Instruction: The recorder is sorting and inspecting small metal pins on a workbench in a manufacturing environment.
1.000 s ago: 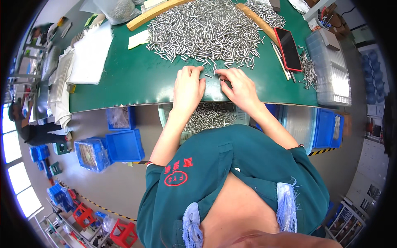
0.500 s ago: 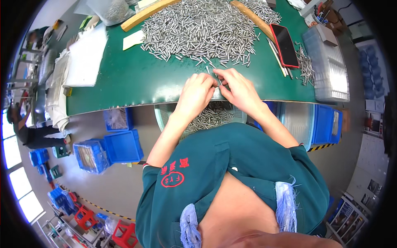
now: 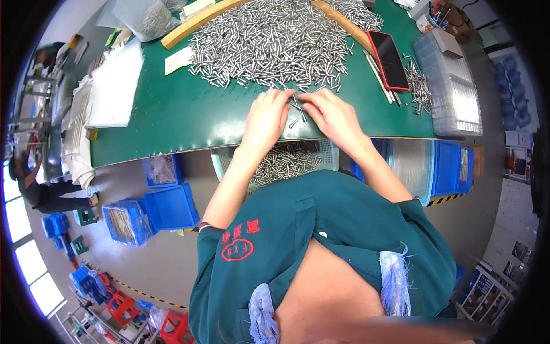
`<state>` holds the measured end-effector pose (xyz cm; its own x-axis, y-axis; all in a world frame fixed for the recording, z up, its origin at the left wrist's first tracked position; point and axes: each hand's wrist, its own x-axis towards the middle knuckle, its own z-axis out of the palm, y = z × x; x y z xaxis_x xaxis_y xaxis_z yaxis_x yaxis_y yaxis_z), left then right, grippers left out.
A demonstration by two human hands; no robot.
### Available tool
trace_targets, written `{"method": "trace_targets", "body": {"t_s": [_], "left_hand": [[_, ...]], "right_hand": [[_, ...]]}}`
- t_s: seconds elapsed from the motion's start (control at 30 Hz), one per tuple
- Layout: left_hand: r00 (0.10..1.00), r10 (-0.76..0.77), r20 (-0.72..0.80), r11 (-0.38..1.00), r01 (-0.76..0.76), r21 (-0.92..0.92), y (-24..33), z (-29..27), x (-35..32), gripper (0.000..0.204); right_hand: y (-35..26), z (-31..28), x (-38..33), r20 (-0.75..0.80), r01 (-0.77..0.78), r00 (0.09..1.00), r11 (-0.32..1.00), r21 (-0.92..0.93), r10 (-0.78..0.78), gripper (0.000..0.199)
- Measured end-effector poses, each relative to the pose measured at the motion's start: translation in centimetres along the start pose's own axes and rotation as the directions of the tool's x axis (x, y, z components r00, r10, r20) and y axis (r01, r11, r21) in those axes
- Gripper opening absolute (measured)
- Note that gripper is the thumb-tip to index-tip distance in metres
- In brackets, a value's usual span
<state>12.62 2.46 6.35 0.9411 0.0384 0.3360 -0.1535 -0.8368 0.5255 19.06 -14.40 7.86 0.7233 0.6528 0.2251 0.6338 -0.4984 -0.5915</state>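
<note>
A broad heap of small metal pins [image 3: 269, 46] covers the back of the green table [image 3: 195, 114]. My left hand [image 3: 267, 117] rests at the heap's front edge, its bent fingers pointing inward and its thumb apart from them. Across a narrow gap, my right hand [image 3: 335, 117] mirrors it, fingertips near the pins and thumb separate. A few loose pins [image 3: 294, 123] lie on the tabletop between the two hands. I see nothing gripped in either hand, though the undersides of the fingers are hidden. Below the table edge, a pale green basket [image 3: 329, 156] holds many similar pins.
Wooden strips [image 3: 200, 23] flank the heap. At the right lie a red-edged phone [image 3: 388, 60], thin sticks [image 3: 378, 74], a smaller group of pins [image 3: 418, 86] and clear plastic trays [image 3: 450, 86]. White sheets [image 3: 117, 86] lie left. Blue crates [image 3: 169, 206] stand below; another person [image 3: 43, 189] is far left.
My hands have moved apart and slightly forward to the heap's edge. The pin that was between my fingers is out of them, and loose pins now lie on the table between my hands.
</note>
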Motion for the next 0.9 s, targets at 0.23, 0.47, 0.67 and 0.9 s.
{"method": "trace_targets", "body": {"t_s": [0.23, 0.47, 0.67, 0.9], "left_hand": [[0.999, -0.024, -0.022, 0.992, 0.021, -0.125, 0.1, 0.1, -1.5, 0.02], [0.997, 0.028, -0.077, 0.999, -0.031, -0.028, 0.4, 0.4, -1.8, 0.015], [0.993, 0.043, -0.112, 0.999, -0.045, -0.024, 0.3, 0.5, -2.2, 0.012], [0.989, 0.065, -0.131, 0.998, -0.066, -0.004, 0.5, 0.5, -2.0, 0.011]], "right_hand": [[1.3, -0.7, 2.7, 0.094, 0.175, 0.982, 0.979, -0.103, -0.165, 0.013], [1.7, -1.4, 3.4, 0.159, 0.252, 0.96, 0.958, -0.138, -0.23, 0.011], [5.1, -4.1, 6.6, 0.008, 0.045, 0.999, 0.985, -0.169, -0.044, 0.016], [5.4, -5.2, 6.9, 0.132, 0.046, 0.99, 0.998, -0.046, -0.039, 0.017]]}}
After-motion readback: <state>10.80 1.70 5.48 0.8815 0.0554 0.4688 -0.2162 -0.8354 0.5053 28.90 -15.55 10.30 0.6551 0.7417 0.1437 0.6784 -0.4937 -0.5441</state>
